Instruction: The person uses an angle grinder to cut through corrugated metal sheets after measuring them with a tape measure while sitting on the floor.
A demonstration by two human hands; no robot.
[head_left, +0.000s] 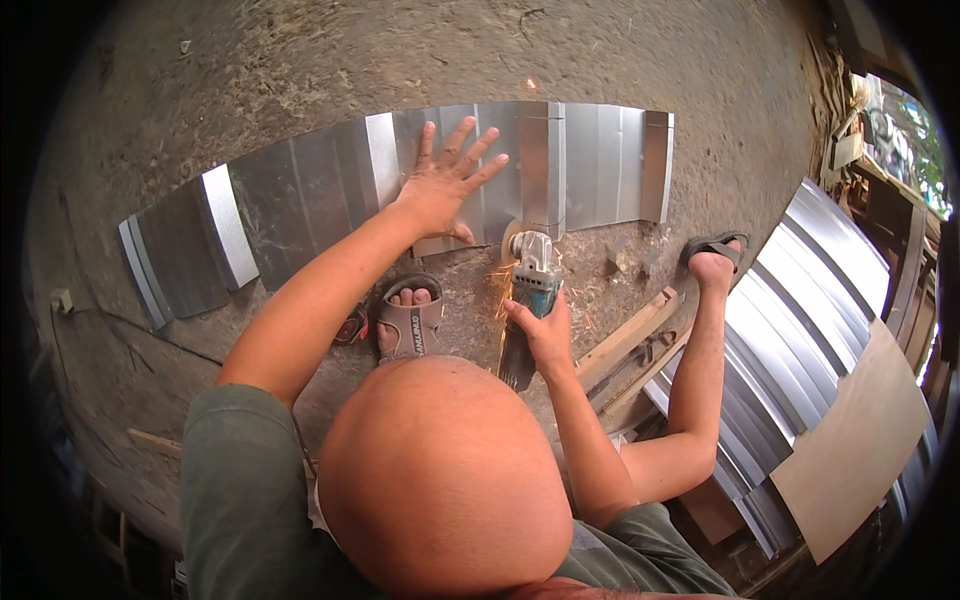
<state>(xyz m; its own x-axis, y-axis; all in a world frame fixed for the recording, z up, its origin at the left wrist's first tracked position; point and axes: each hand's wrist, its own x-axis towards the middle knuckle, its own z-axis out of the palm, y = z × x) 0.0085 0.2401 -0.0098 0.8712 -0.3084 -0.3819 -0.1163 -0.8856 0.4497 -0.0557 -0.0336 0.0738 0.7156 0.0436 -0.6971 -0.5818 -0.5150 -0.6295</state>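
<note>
A long ribbed metal sheet (300,190) lies crosswise on the ground in front of me. My left hand (445,185) rests on it, palm down with the fingers spread, pressing near its middle. My right hand (545,330) is wrapped around the body of an angle grinder (537,285), grey at the head and teal on the body. The grinder's disc (512,238) meets the near edge of the sheet just right of my left hand. Orange sparks (503,275) spray back around the tool toward me. My right fingers are partly hidden behind the grinder.
My sandalled feet stand on the ground, the left foot (410,320) close to the sheet. Wooden strips (630,335) lie right of the grinder. More ribbed sheets (770,330) and a tan board (855,445) sit at the right. A dark cable (150,335) runs along the left.
</note>
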